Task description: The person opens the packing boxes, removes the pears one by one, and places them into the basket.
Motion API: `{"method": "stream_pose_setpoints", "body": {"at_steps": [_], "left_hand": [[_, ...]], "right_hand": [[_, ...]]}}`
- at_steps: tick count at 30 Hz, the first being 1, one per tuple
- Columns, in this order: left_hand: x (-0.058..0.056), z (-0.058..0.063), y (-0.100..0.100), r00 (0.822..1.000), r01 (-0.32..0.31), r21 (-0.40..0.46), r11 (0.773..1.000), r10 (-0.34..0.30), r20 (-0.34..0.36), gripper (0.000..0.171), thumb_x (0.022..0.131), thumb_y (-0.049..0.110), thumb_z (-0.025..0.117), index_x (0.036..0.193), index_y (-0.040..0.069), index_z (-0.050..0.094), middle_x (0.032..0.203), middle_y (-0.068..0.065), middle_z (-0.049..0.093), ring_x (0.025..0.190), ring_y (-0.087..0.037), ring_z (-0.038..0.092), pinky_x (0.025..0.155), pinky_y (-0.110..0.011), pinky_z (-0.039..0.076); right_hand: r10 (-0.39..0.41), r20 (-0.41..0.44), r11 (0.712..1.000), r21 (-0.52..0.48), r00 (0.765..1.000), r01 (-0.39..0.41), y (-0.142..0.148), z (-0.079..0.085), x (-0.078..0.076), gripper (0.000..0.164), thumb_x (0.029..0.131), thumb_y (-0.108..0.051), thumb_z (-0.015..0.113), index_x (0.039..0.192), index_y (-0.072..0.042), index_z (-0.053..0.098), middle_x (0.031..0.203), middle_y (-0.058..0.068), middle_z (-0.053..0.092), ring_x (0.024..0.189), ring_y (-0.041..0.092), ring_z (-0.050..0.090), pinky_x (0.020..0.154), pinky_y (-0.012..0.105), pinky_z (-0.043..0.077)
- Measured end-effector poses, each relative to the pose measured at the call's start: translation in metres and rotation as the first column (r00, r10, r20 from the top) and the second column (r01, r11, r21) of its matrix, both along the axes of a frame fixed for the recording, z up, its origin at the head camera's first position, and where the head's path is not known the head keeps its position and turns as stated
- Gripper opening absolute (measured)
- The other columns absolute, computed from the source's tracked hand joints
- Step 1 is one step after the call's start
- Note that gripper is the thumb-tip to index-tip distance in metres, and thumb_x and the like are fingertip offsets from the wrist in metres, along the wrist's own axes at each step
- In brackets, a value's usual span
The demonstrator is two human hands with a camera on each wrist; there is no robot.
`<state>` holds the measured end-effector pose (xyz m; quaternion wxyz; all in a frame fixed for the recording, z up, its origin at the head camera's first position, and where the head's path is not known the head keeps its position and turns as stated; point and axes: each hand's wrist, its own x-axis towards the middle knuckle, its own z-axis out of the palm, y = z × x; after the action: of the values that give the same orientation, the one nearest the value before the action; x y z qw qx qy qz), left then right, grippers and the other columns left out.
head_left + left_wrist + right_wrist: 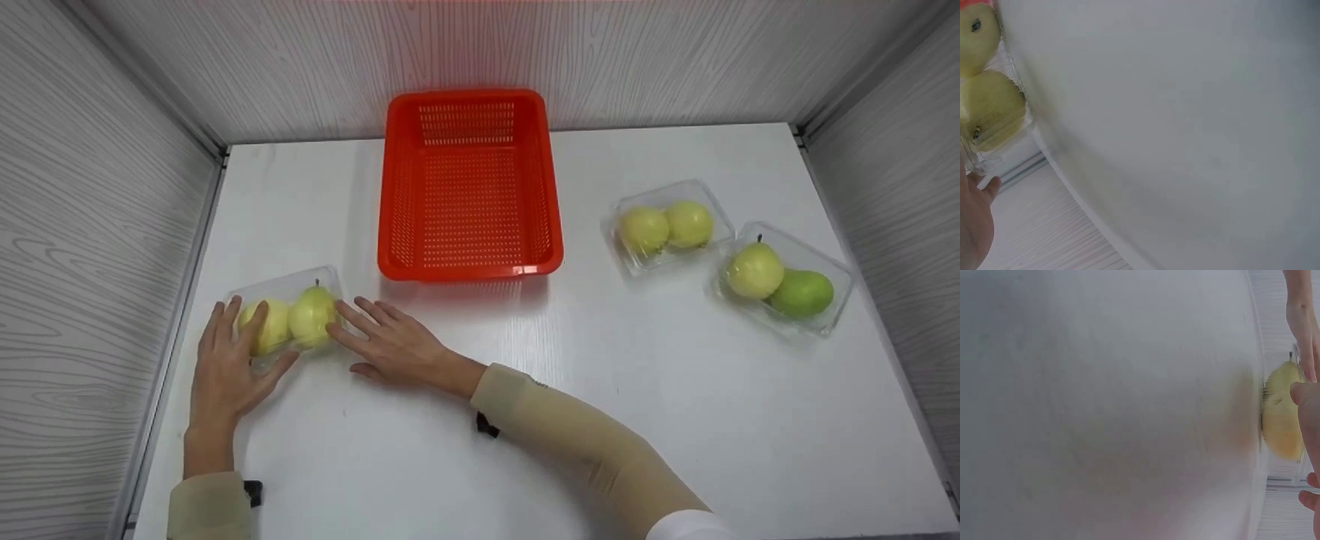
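As seen from the head view, clear pack (279, 289) with two pears (309, 319) on the left part of surface (360, 457), near its edge. Long axis running roughly left to right, right end canted slightly toward the far side; stem (317, 283) of right one pointing that way. Left grip (225, 367) spread wide over the left end; right grip (401, 349) wide, fingers straight, tips at the right end. Red basket (469, 271) beyond, rightward.
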<state>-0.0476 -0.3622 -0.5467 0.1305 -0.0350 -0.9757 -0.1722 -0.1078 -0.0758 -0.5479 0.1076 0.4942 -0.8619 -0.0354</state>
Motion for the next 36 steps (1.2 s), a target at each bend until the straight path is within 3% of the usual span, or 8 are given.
{"method": "stream_pose_setpoints", "body": {"at_steps": [6,10,13,20,28,36], "left_hand": [[0.005,-0.002,0.007,0.998,0.035,-0.013,0.999,-0.035,-0.044,0.084,0.084,0.058,0.075,0.152,0.012,0.055,0.161,-0.028,0.043,0.154,-0.055,0.032,0.118,-0.077,0.033],[0.008,-0.002,0.011,0.995,0.070,-0.020,0.997,-0.071,-0.073,0.090,0.091,0.079,0.057,0.151,0.012,0.056,0.160,-0.029,0.044,0.151,-0.056,0.035,0.118,-0.076,0.033],[0.009,-0.002,0.014,0.992,0.091,-0.032,0.995,-0.093,-0.082,0.095,0.091,0.086,0.047,0.151,0.013,0.056,0.159,-0.029,0.045,0.150,-0.056,0.036,0.118,-0.075,0.034],[0.014,0.002,0.021,0.992,0.104,-0.048,0.993,-0.107,-0.070,0.090,0.090,0.080,0.057,0.151,0.014,0.056,0.158,-0.028,0.047,0.150,-0.054,0.038,0.119,-0.074,0.033],[0.015,0.008,0.033,0.992,0.120,-0.090,0.989,-0.123,-0.026,0.086,0.079,0.054,0.080,0.151,0.013,0.057,0.158,-0.029,0.048,0.149,-0.052,0.039,0.120,-0.073,0.033],[0.017,0.011,0.043,0.988,0.146,-0.121,0.982,-0.150,-0.024,0.086,0.077,0.052,0.082,0.150,0.013,0.057,0.155,-0.029,0.050,0.147,-0.051,0.043,0.121,-0.071,0.033]], "right_hand": [[0.018,-0.033,1.000,-0.025,0.999,-0.019,-0.001,0.000,0.002,0.064,0.108,-0.053,0.050,0.164,-0.027,0.034,0.173,0.006,0.035,0.155,0.025,0.044,0.126,0.035,0.041],[0.030,-0.050,0.999,-0.034,0.998,-0.032,-0.002,0.002,0.002,0.062,0.107,-0.053,0.051,0.162,-0.028,0.035,0.171,0.005,0.037,0.154,0.025,0.045,0.124,0.033,0.043],[0.035,-0.049,0.999,-0.036,0.998,-0.037,-0.002,0.002,0.003,0.059,0.108,-0.052,0.050,0.160,-0.029,0.035,0.169,0.004,0.038,0.155,0.026,0.044,0.123,0.033,0.045],[0.037,-0.070,0.997,-0.063,0.997,-0.041,0.003,0.000,0.003,0.048,0.112,-0.042,0.045,0.158,-0.030,0.041,0.165,0.003,0.043,0.153,0.027,0.047,0.121,0.034,0.048],[0.050,-0.062,0.997,-0.064,0.997,-0.054,0.018,0.000,0.005,0.053,0.109,-0.049,0.050,0.157,-0.029,0.042,0.165,0.004,0.043,0.153,0.028,0.047,0.123,0.035,0.045],[0.055,-0.114,0.989,-0.132,0.992,-0.070,0.035,-0.003,0.010,0.042,0.114,-0.041,0.039,0.153,-0.031,0.050,0.162,0.003,0.051,0.150,0.028,0.051,0.121,0.035,0.047]]}}
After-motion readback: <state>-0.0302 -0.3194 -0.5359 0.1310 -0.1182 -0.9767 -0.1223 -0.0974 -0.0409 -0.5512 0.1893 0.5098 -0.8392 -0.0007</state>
